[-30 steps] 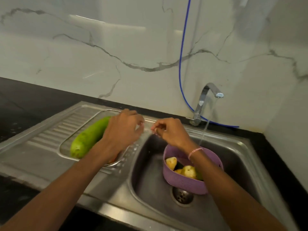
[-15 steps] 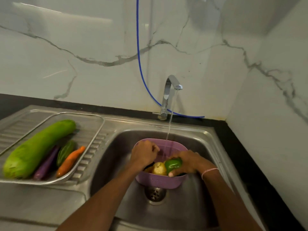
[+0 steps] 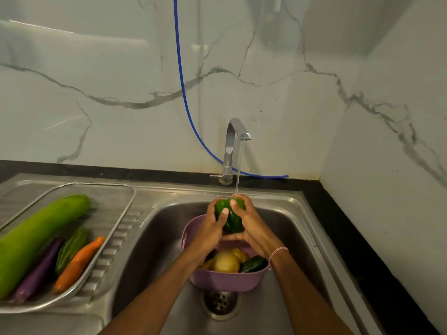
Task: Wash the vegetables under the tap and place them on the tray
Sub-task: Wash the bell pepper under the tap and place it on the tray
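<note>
green pepper (image 3: 229, 217): half a second ago it lay in the basket under the right hand; now it is lifted clear of the basket and sits under the water, centre of the frame
left hand (image 3: 209, 229): off the basket rim where it was before, now curled round the pepper's left side, thumb laid across its front
right hand (image 3: 254, 229): curled round the pepper's right side, thumb on its top; a pink bracelet (image 3: 278, 252) sits on the wrist
tap (image 3: 233, 146): upper centre, running; the water stream (image 3: 238, 175) falls onto the top of the pepper
purple basket (image 3: 227, 279): stands in the sink just below the hands, over the drain (image 3: 220, 302)
in the basket: a yellow potato (image 3: 226, 262), a dark green cucumber (image 3: 254, 263) beside it, and more pieces partly hidden
sink (image 3: 157, 238): steel, lower centre of the frame
tray (image 3: 116, 201): steel, on the drainboard at the left of the frame
on the tray: a long green gourd (image 3: 36, 238), a purple eggplant (image 3: 38, 269), a ridged green gourd (image 3: 71, 247) and a carrot (image 3: 78, 263), lying side by side
blue hose (image 3: 183, 93): hangs down the marble wall and passes behind the tap
desk (image 3: 362, 238): black, along the right side and back of the sink
</note>
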The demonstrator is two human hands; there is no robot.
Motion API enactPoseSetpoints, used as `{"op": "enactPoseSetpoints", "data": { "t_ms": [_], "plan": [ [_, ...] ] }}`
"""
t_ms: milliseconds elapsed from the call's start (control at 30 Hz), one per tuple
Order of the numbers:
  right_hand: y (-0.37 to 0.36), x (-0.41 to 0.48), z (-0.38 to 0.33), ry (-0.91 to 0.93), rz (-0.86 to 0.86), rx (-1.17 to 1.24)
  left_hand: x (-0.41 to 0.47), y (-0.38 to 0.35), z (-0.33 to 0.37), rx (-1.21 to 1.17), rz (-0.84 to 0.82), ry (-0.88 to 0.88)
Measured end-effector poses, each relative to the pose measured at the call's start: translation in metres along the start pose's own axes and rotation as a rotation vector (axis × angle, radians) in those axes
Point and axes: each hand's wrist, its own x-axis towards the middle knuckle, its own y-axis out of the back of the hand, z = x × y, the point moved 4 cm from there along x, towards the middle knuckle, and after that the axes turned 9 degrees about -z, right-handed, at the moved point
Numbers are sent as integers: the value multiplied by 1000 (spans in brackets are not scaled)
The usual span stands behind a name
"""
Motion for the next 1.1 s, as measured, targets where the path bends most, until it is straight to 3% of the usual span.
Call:
{"op": "enactPoseSetpoints", "data": {
  "t_ms": [100,300,400,467,600,667,800,967,1100],
  "plan": [
    [-6,4,5,40,-38,55,2,3,-5,-77,17,26],
    [-8,18,10,122,245,-230,5,3,1,-93,15,-36],
    [-6,18,8,61,280,-186,5,2,-1,-92,-15,-4],
    [-9,16,10,16,172,-138,6,4,0,-72,23,-14],
    [-19,10,18,-17,-216,12,10,23,-7,-78,237,54],
    [-23,6,18,-8,-264,-64,10,29,-13,-137,275,140],
    [-28,5,16,81,-149,-256,5,28,-7,-193,247,183],
    [-17,13,6,160,176,-364,5,12,3,-175,127,105],
    [4,20,6,91,373,-353,8,0,5,152,67,-72]
  ]
}}
